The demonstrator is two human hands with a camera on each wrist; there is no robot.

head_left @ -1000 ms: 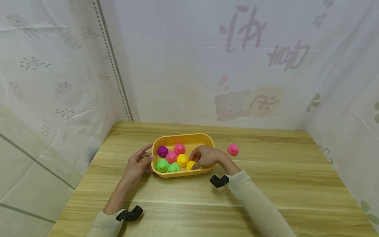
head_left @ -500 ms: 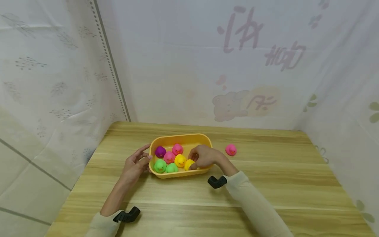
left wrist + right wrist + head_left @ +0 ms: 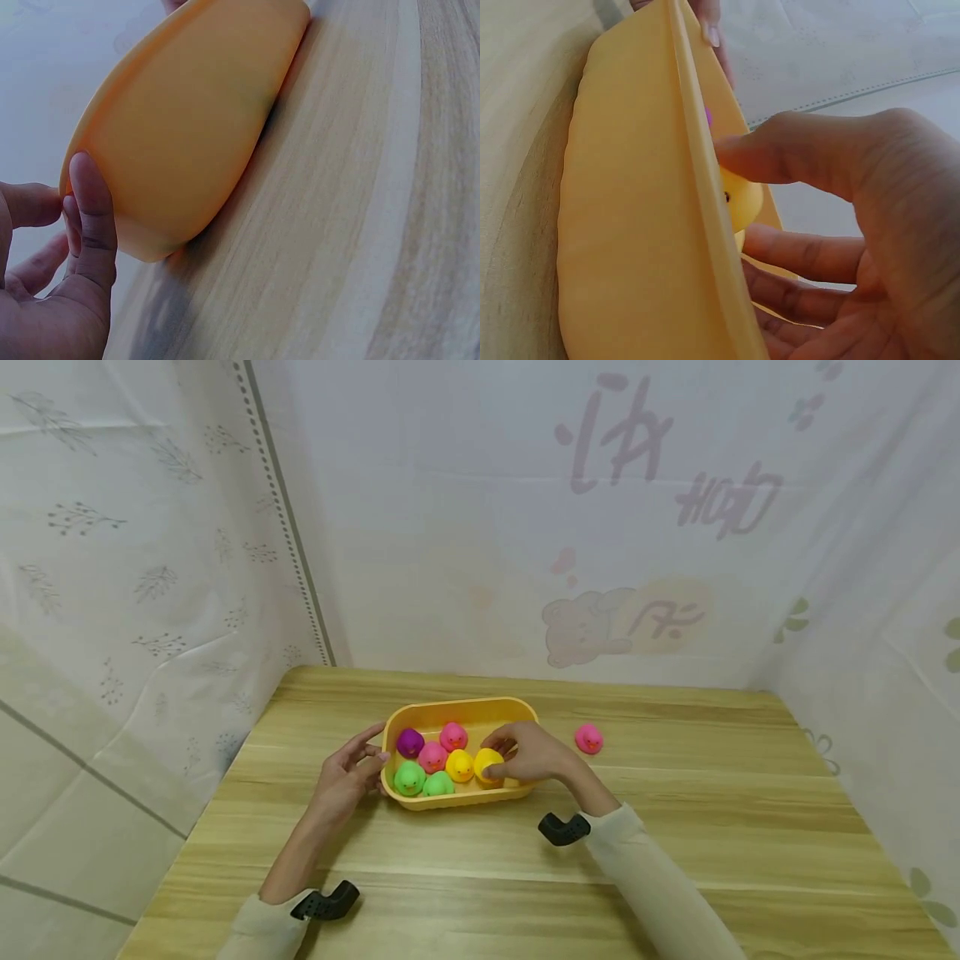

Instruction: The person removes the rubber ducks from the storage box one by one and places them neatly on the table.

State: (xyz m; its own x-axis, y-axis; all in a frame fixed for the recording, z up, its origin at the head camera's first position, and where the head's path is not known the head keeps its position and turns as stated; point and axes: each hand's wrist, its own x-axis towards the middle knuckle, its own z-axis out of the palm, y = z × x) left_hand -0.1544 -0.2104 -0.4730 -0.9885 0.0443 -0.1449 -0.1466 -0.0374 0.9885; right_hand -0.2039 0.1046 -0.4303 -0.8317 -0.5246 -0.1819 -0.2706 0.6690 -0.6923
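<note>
A yellow-orange plastic basket (image 3: 450, 802) stands on the table. My left hand (image 3: 343, 779) grips its left end, and the left wrist view shows thumb and fingers (image 3: 91, 196) pinching the rim. Inside the basket's right end, my right hand (image 3: 531, 752) holds a yellow rubber duck (image 3: 488, 763) between thumb and fingers; the basket's near wall partly hides this duck (image 3: 744, 201) in the right wrist view. To its left sit another yellow duck (image 3: 460, 765), two pink ducks (image 3: 432, 757), two green ducks (image 3: 409, 777) and a purple one (image 3: 410, 742).
One more pink duck (image 3: 589, 738) lies on the wooden table (image 3: 465, 893), right of the basket. Pale printed cloth (image 3: 450, 527) hangs behind the table and along both sides. A black wrist mount (image 3: 564, 829) sticks out from each cuff.
My right hand has lifted slightly, raising the yellow duck, which now shows more fully between the fingers. The left hand keeps its grip on the basket.
</note>
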